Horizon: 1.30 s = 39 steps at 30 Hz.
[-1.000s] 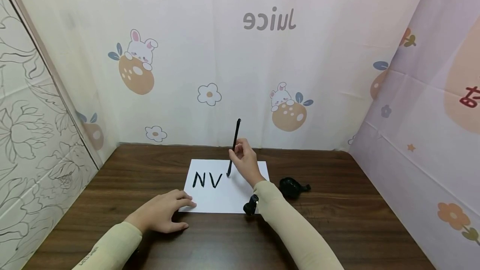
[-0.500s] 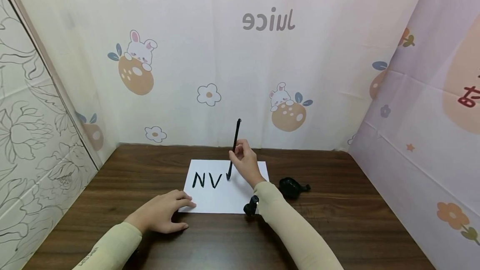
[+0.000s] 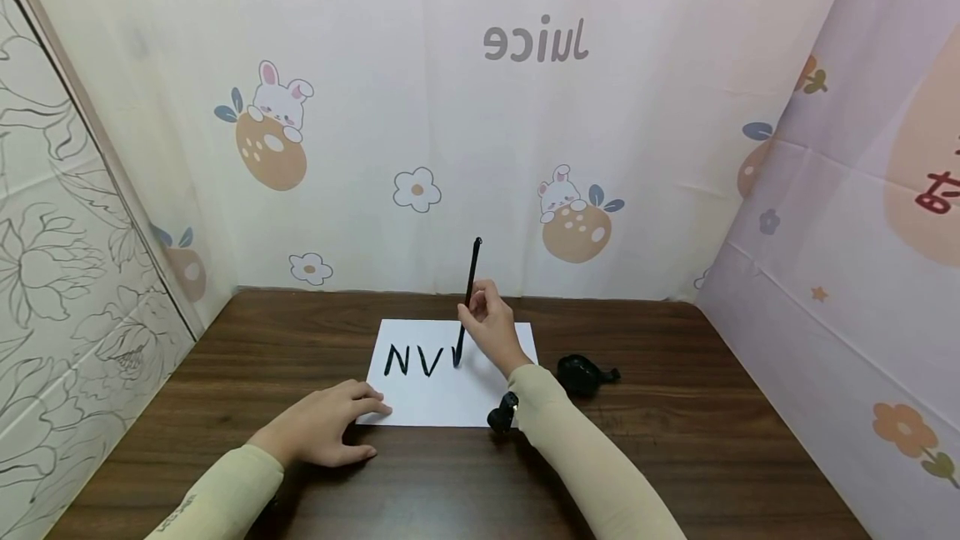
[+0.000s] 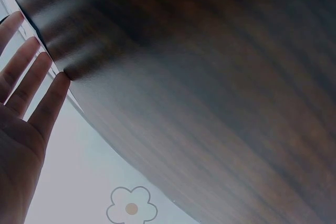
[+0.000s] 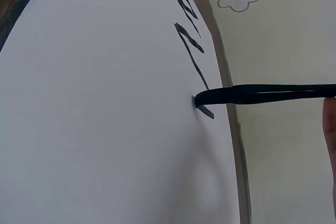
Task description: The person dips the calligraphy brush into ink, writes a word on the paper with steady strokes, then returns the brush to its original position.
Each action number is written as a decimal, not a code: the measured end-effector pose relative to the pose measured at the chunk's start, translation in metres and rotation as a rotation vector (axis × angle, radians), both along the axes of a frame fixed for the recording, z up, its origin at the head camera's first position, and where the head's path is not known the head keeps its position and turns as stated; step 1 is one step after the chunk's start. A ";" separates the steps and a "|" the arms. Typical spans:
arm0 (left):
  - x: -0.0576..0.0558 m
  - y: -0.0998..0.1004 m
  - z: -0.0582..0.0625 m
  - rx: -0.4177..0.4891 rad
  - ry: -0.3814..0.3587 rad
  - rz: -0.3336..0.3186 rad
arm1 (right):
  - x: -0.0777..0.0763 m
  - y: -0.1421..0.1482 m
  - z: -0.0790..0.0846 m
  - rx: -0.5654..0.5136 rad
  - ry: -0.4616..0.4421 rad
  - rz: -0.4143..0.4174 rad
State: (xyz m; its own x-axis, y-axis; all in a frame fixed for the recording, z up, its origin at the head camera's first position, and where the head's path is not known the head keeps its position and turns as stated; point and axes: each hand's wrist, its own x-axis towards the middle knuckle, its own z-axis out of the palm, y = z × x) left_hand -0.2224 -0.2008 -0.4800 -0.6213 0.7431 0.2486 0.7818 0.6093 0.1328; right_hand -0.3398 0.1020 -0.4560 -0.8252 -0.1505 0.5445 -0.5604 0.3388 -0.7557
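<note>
A white sheet of paper (image 3: 435, 402) lies on the wooden table, bearing black painted letters N and V and a short third stroke to their right. My right hand (image 3: 493, 327) pinches a long black ink brush (image 3: 472, 273), held nearly upright above the sheet. In the right wrist view the soft brush tip (image 5: 202, 99) bends against the paper at the lower part of that stroke. My left hand (image 3: 322, 425) rests at the sheet's lower left corner, fingers spread and relaxed, thumb on the wood. The left wrist view catches its extended fingers (image 4: 52, 100).
Right of the paper sits a small rounded black vessel (image 3: 580, 375) with a short stub pointing right. A black wrist camera (image 3: 501, 412) on the right sleeve overlaps the sheet's lower right. Patterned curtains (image 3: 337, 107) rise behind the table (image 3: 637, 457).
The brush tip has moved slightly down the sheet, toward me, and the third stroke has grown longer. My left hand has stayed in place.
</note>
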 end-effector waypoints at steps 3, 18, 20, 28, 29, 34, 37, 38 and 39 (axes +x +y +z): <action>0.000 0.000 0.000 0.003 0.001 -0.001 | 0.000 0.000 0.000 -0.001 -0.002 0.002; -0.001 -0.001 -0.002 0.008 0.040 -0.008 | 0.001 0.003 -0.002 -0.003 -0.018 0.039; -0.001 -0.001 -0.002 0.008 0.042 -0.007 | 0.002 0.002 -0.001 -0.006 -0.027 0.044; 0.000 0.000 0.001 0.001 0.023 -0.002 | 0.003 0.002 -0.001 -0.019 -0.044 0.047; 0.000 0.000 0.001 0.000 0.020 -0.002 | 0.003 0.002 -0.001 -0.019 -0.040 0.046; 0.001 0.000 0.002 -0.002 0.010 0.000 | 0.009 0.000 0.005 0.000 -0.026 0.046; 0.001 0.000 0.001 0.001 0.011 -0.002 | 0.016 0.000 0.016 -0.003 0.003 0.056; 0.001 0.000 0.001 0.001 0.010 -0.001 | 0.016 0.001 0.017 -0.005 0.012 0.058; 0.000 0.000 0.001 0.002 0.010 0.000 | 0.015 0.002 0.018 -0.010 0.022 0.061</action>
State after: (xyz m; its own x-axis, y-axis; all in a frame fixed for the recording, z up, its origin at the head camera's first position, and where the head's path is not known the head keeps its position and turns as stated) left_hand -0.2220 -0.2004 -0.4791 -0.6188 0.7426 0.2563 0.7831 0.6091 0.1258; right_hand -0.3245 0.1035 -0.4384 -0.8025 -0.1948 0.5639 -0.5962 0.2964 -0.7461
